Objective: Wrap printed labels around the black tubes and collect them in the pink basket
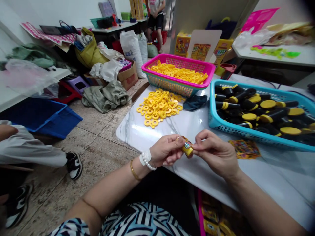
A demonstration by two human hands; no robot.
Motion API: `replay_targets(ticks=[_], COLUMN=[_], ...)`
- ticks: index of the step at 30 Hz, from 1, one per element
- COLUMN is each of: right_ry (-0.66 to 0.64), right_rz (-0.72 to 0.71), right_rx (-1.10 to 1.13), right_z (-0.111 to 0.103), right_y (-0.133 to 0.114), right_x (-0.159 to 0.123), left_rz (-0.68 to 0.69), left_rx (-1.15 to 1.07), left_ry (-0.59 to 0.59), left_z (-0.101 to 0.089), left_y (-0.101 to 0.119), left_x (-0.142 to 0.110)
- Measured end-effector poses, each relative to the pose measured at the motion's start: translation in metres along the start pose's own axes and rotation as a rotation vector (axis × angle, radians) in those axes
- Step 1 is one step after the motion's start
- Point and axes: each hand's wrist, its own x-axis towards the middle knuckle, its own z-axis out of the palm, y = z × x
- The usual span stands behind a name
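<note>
Between both hands, over the table's front edge, is a small yellow cylindrical piece [187, 150] with a colourful printed label on its side. My left hand [169, 150] is closed around its left end, thumb on top. The fingertips of my right hand [214, 150] pinch at its right side, by the label's edge. To the right of my right hand a colourful sticker sheet [244, 149] lies on the white table [167, 131]. Beyond my hands a pile of flat yellow rings [159, 106] is spread on the tabletop.
A pink basket [177, 60] of yellow pieces stands at the back of the table. The blue basket [261, 136] on the right holds black and yellow parts. A dark cloth [195, 102] lies between them. On the floor is a blue bin [56, 121]; another person's shoe [73, 165] is at left.
</note>
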Motion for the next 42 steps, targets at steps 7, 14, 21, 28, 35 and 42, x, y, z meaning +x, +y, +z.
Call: replay_targets(ticks=[7,14,21,28,35,42], right_ry=[-0.006,0.169,0.001,0.060,0.071,-0.104], right_rz=[0.042,-0.014,0.116,0.141,0.086,0.064], right_rx=[-0.175,-0.177,-0.019,0.134,-0.057,-0.466], right_z=[-0.005,0.001,-0.007,0.004,0.004,-0.012], right_y=[0.007,0.006,0.004,0.008,0.013,-0.043], right_x=[0.002,0.003,0.008,0.006,0.011,0.003], left_rz=[-0.007,-0.088,-0.082,-0.100,-0.034,-0.134], left_rx=[-0.057,-0.173,-0.248,-0.229,-0.181,0.084], left_ry=[0.073,0.131,0.062,0.072,0.164,-0.022], left_z=[0.002,0.003,0.003,0.004,0.008,0.018], left_y=[0.001,-0.006,-0.004,-0.004,-0.005,-0.020], left_x=[0.008,0.017,0.017,0.018,0.022,0.003])
